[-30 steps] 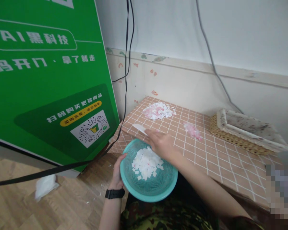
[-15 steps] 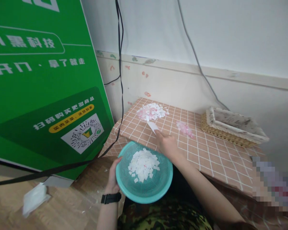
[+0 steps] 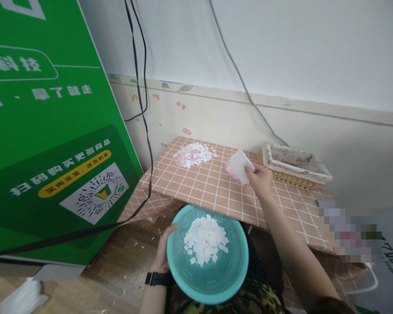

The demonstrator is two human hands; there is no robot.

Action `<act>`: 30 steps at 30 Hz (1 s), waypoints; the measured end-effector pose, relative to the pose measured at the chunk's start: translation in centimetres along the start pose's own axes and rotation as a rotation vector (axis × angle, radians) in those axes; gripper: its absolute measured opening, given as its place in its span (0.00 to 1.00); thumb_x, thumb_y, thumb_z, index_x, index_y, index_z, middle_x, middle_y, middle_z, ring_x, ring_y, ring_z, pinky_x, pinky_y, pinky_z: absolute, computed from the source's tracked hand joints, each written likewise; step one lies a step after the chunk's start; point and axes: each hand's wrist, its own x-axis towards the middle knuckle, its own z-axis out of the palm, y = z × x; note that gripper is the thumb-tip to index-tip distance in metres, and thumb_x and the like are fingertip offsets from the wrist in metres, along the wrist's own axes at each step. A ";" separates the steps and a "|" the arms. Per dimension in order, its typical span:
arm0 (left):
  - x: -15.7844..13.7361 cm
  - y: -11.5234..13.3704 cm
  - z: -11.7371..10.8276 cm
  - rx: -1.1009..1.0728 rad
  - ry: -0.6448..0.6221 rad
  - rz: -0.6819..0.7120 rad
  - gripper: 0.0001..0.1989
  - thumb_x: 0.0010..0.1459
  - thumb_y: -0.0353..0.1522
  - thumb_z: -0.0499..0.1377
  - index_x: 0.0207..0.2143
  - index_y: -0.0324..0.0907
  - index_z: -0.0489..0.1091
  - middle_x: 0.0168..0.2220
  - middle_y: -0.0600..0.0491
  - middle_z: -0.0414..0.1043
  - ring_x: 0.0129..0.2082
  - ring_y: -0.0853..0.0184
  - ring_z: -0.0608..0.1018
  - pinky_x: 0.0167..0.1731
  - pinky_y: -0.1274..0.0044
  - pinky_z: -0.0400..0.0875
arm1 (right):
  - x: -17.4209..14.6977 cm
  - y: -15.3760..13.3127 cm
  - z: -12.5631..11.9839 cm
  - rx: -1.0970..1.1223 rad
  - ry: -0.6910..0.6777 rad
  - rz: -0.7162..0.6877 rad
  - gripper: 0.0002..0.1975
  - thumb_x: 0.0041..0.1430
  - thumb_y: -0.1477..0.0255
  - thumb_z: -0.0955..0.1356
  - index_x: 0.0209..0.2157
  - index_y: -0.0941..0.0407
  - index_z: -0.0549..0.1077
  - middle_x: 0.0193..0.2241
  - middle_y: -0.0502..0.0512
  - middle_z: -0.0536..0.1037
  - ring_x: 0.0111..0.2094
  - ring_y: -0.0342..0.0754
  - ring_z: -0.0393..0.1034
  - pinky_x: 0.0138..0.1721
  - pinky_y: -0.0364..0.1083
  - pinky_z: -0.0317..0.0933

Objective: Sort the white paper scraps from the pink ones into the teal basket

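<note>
My left hand (image 3: 164, 250) is closed on the left rim of a round teal plastic colander (image 3: 212, 281), held just in front of the table edge. A heap of small white paper pieces (image 3: 205, 239) lies in it, with a spot of red. Between the thumb and fingers of my right hand (image 3: 261, 179) is a thin white card (image 3: 239, 163), tilted over a small patch of pink bits (image 3: 231, 171) and partly hiding it. Whether the card touches the tablecloth, I cannot tell. To its left lies a larger heap of white and pink pieces (image 3: 194, 155).
A brown checked tablecloth (image 3: 212, 192) covers the table. At the back right stands a lined wicker basket (image 3: 291, 179). Black cables (image 3: 147, 135) hang at the left, before a green cabinet (image 3: 62, 144). A white plastic bag (image 3: 22, 298) lies on the floor.
My right hand has carried the card rightward from beside the large heap to the pink patch. The colander has stayed in my left hand, while the view has turned somewhat right.
</note>
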 end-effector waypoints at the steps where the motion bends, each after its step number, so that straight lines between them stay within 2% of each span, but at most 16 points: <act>1: 0.0 -0.3 0.3 0.001 -0.006 -0.006 0.11 0.51 0.33 0.60 0.32 0.33 0.74 0.28 0.46 0.79 0.27 0.62 0.79 0.33 0.71 0.73 | 0.3 0.5 -0.3 0.016 0.037 0.023 0.22 0.54 0.62 0.61 0.43 0.61 0.76 0.26 0.55 0.77 0.25 0.49 0.68 0.26 0.43 0.56; 5: 0.5 -1.6 0.7 -0.006 -0.013 -0.047 0.10 0.51 0.34 0.59 0.31 0.34 0.74 0.27 0.46 0.79 0.27 0.62 0.79 0.34 0.71 0.72 | 0.3 1.5 -1.1 -0.170 0.114 0.024 0.21 0.54 0.64 0.61 0.42 0.59 0.77 0.25 0.57 0.77 0.27 0.51 0.69 0.28 0.44 0.55; 8: 1.0 -2.3 0.5 -0.020 -0.052 -0.059 0.12 0.51 0.35 0.59 0.33 0.34 0.74 0.30 0.45 0.79 0.30 0.60 0.79 0.37 0.69 0.72 | -0.3 1.2 -0.8 -0.304 0.054 -0.002 0.19 0.55 0.65 0.60 0.40 0.57 0.77 0.23 0.58 0.76 0.26 0.50 0.68 0.27 0.44 0.52; 11: 1.2 -2.6 0.3 -0.034 -0.039 -0.033 0.11 0.51 0.34 0.59 0.34 0.35 0.73 0.31 0.45 0.79 0.32 0.59 0.79 0.38 0.69 0.71 | -0.6 0.6 -0.2 -0.329 -0.019 -0.059 0.19 0.57 0.65 0.59 0.39 0.57 0.77 0.22 0.57 0.76 0.24 0.49 0.67 0.26 0.43 0.50; 18: 0.6 -2.3 1.0 0.012 0.116 0.024 0.08 0.49 0.33 0.61 0.29 0.35 0.74 0.25 0.49 0.78 0.25 0.63 0.79 0.35 0.71 0.72 | 0.7 0.9 -0.1 -0.251 0.019 -0.069 0.18 0.56 0.65 0.60 0.39 0.56 0.77 0.22 0.55 0.75 0.25 0.49 0.67 0.27 0.43 0.52; 21: 0.4 -2.3 1.0 0.019 0.169 0.049 0.08 0.48 0.33 0.61 0.29 0.36 0.74 0.24 0.49 0.78 0.28 0.61 0.79 0.35 0.71 0.72 | 1.3 1.4 -0.6 -0.179 -0.012 -0.031 0.18 0.55 0.64 0.61 0.40 0.57 0.77 0.21 0.54 0.75 0.24 0.48 0.67 0.27 0.44 0.53; 24: 0.4 -2.0 0.6 -0.006 0.165 0.042 0.09 0.48 0.35 0.62 0.29 0.36 0.74 0.25 0.48 0.78 0.32 0.58 0.79 0.36 0.69 0.73 | 2.2 1.4 -1.0 -0.072 -0.004 -0.011 0.19 0.55 0.62 0.61 0.41 0.57 0.77 0.23 0.54 0.76 0.24 0.48 0.68 0.27 0.44 0.54; 27: 0.2 -1.6 0.2 -0.020 0.161 -0.009 0.13 0.49 0.37 0.61 0.31 0.36 0.75 0.28 0.46 0.79 0.34 0.56 0.79 0.35 0.68 0.73 | 3.5 0.6 -0.7 0.048 -0.061 -0.039 0.22 0.55 0.60 0.62 0.41 0.59 0.76 0.26 0.55 0.77 0.25 0.48 0.68 0.26 0.43 0.55; 30: 0.1 -1.4 0.0 -0.012 0.161 -0.022 0.13 0.49 0.38 0.60 0.32 0.37 0.75 0.29 0.47 0.79 0.34 0.55 0.79 0.35 0.67 0.73 | 5.0 -0.6 0.7 0.064 -0.172 -0.100 0.21 0.55 0.60 0.61 0.41 0.60 0.76 0.29 0.57 0.78 0.27 0.49 0.68 0.27 0.44 0.56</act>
